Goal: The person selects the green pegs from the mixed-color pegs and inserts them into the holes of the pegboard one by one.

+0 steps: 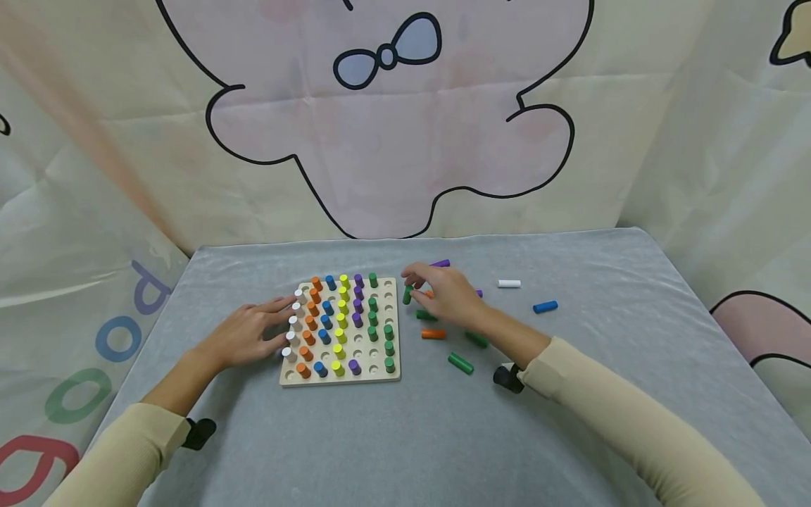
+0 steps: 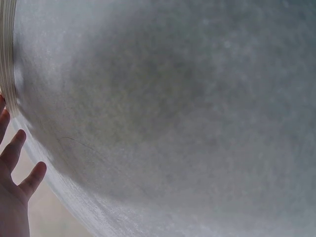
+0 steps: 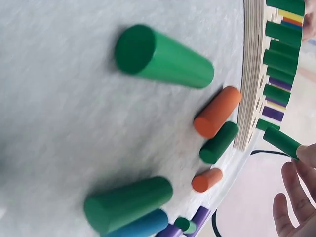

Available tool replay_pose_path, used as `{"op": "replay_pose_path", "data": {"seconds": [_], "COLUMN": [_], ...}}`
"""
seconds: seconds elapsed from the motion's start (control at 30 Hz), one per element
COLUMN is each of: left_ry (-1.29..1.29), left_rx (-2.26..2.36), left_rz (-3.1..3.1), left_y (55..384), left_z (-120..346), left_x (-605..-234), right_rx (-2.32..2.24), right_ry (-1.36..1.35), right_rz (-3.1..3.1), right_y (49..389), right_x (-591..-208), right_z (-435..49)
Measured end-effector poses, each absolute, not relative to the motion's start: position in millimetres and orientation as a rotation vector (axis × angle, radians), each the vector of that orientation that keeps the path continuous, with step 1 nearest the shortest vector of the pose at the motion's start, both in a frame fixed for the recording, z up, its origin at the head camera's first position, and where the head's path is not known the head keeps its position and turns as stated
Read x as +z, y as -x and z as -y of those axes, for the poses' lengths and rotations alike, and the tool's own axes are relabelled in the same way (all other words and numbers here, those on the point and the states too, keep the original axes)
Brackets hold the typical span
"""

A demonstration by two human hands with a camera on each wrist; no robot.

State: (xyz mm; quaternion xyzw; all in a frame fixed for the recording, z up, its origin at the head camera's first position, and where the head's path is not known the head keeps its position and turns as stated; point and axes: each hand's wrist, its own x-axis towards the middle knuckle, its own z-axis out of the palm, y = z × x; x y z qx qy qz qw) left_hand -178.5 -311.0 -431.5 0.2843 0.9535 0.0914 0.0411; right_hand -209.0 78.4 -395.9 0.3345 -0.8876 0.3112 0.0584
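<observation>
A pegboard (image 1: 342, 382) lies on the cloth, with rows of white, orange, blue, yellow, purple and green pegs standing in it and some holes bare. My left hand (image 1: 248, 334) is at the board's left edge beside the white pegs (image 1: 293, 337), fingers extended; in the left wrist view the hand (image 2: 17, 180) shows spread fingers near the board's side (image 2: 7, 49). Between thumb and fingertips, my right hand (image 1: 446, 292) pinches a green peg (image 1: 407, 294), just off the board's right edge. The right wrist view shows this green peg (image 3: 281, 142) tilted in the hand (image 3: 298, 192).
Loose pegs lie right of the board: an orange peg (image 1: 434, 334), a green peg (image 1: 460, 363), a white peg (image 1: 509, 284), a blue peg (image 1: 545, 307) and several others, some partly under the right hand. A printed curtain (image 1: 481, 141) hangs behind the table.
</observation>
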Motion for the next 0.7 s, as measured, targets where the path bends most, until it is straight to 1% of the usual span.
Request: {"op": "replay_pose_path", "data": {"seconds": [0.4,0.7], "left_ry": [-0.855,-0.883], "left_rx": [0.273,0.276], "left_rz": [-2.923,-2.915], "left_y": [179,179], "left_z": [311,312], "left_x": [-432,-431], "right_rx": [0.970,0.948], "right_ry": [-1.080,-1.076], "right_rz": [2.743,2.824], "right_y": [202,196], "right_x": [-398,-400], "right_z": [-60,-50]}}
